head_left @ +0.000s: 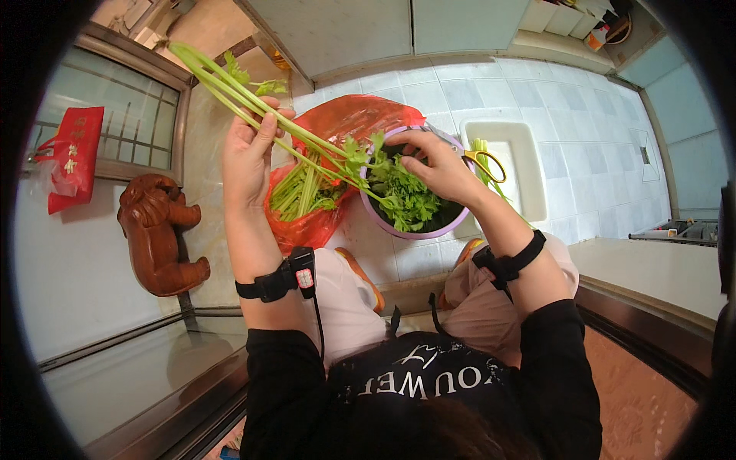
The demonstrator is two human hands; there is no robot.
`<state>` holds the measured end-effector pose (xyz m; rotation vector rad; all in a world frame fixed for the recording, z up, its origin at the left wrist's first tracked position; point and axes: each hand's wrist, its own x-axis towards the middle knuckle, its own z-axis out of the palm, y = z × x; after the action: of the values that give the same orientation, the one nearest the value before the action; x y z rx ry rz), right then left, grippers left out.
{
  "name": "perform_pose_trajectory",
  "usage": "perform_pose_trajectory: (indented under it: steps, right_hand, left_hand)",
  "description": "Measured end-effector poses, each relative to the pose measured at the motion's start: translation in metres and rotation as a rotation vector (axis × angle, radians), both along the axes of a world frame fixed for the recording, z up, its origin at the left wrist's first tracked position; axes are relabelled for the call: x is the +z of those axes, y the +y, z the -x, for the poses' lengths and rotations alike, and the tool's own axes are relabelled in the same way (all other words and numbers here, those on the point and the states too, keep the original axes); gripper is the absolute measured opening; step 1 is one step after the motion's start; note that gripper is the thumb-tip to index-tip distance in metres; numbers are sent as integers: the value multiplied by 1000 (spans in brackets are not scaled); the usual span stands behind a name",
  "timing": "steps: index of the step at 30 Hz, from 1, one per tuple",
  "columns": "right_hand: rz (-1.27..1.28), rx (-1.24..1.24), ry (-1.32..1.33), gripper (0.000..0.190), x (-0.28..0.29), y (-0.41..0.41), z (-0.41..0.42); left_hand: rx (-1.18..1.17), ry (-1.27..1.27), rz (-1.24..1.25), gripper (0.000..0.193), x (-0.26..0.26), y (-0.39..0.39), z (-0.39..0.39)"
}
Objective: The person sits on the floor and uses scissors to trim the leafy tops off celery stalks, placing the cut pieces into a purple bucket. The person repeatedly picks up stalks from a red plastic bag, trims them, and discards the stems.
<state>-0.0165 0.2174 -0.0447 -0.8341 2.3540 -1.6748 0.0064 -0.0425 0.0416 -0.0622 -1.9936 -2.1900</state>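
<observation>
My left hand [257, 135] grips a bunch of long celery stalks [230, 89] that slants from the upper left down to the right. Its leafy ends hang over a purple-rimmed bucket [422, 234] holding celery leaves [405, 198]. Above that bucket is my right hand [431, 161], fingers curled near the leaves. Scissors with yellow-edged handles [486, 164] lie at the bucket's right rim, by my right hand; their blades are partly hidden, and whether the hand touches them I cannot tell. More celery [302, 192] fills an open red plastic bag [356, 112] at the bucket's left.
A white rectangular basin [535, 172] stands right of the bucket, with cut celery stalks [480, 152] at its left side. A carved wooden elephant stool [152, 241] is at the left, near a glazed door [123, 103]. Pale cabinets [466, 26] border the tiled floor.
</observation>
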Motion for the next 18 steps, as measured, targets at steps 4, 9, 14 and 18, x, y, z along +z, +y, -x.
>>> perform_pose_trajectory:
  steps: [4, 9, 14, 18]
  right_hand:
    - [3, 220, -84, 33, 8, -6, -8]
    - [89, 237, -153, 31, 17, -8, -9]
    - [195, -32, 254, 17, 29, -18, -16]
    - [49, -46, 433, 10, 34, -22, -22]
  left_hand:
    - [-57, 33, -21, 21, 0, 9, 0]
    - [-75, -20, 6, 21, 4, 13, 1]
    - [-104, -56, 14, 22, 1, 27, 4]
    - [-136, -43, 27, 22, 0, 35, 4]
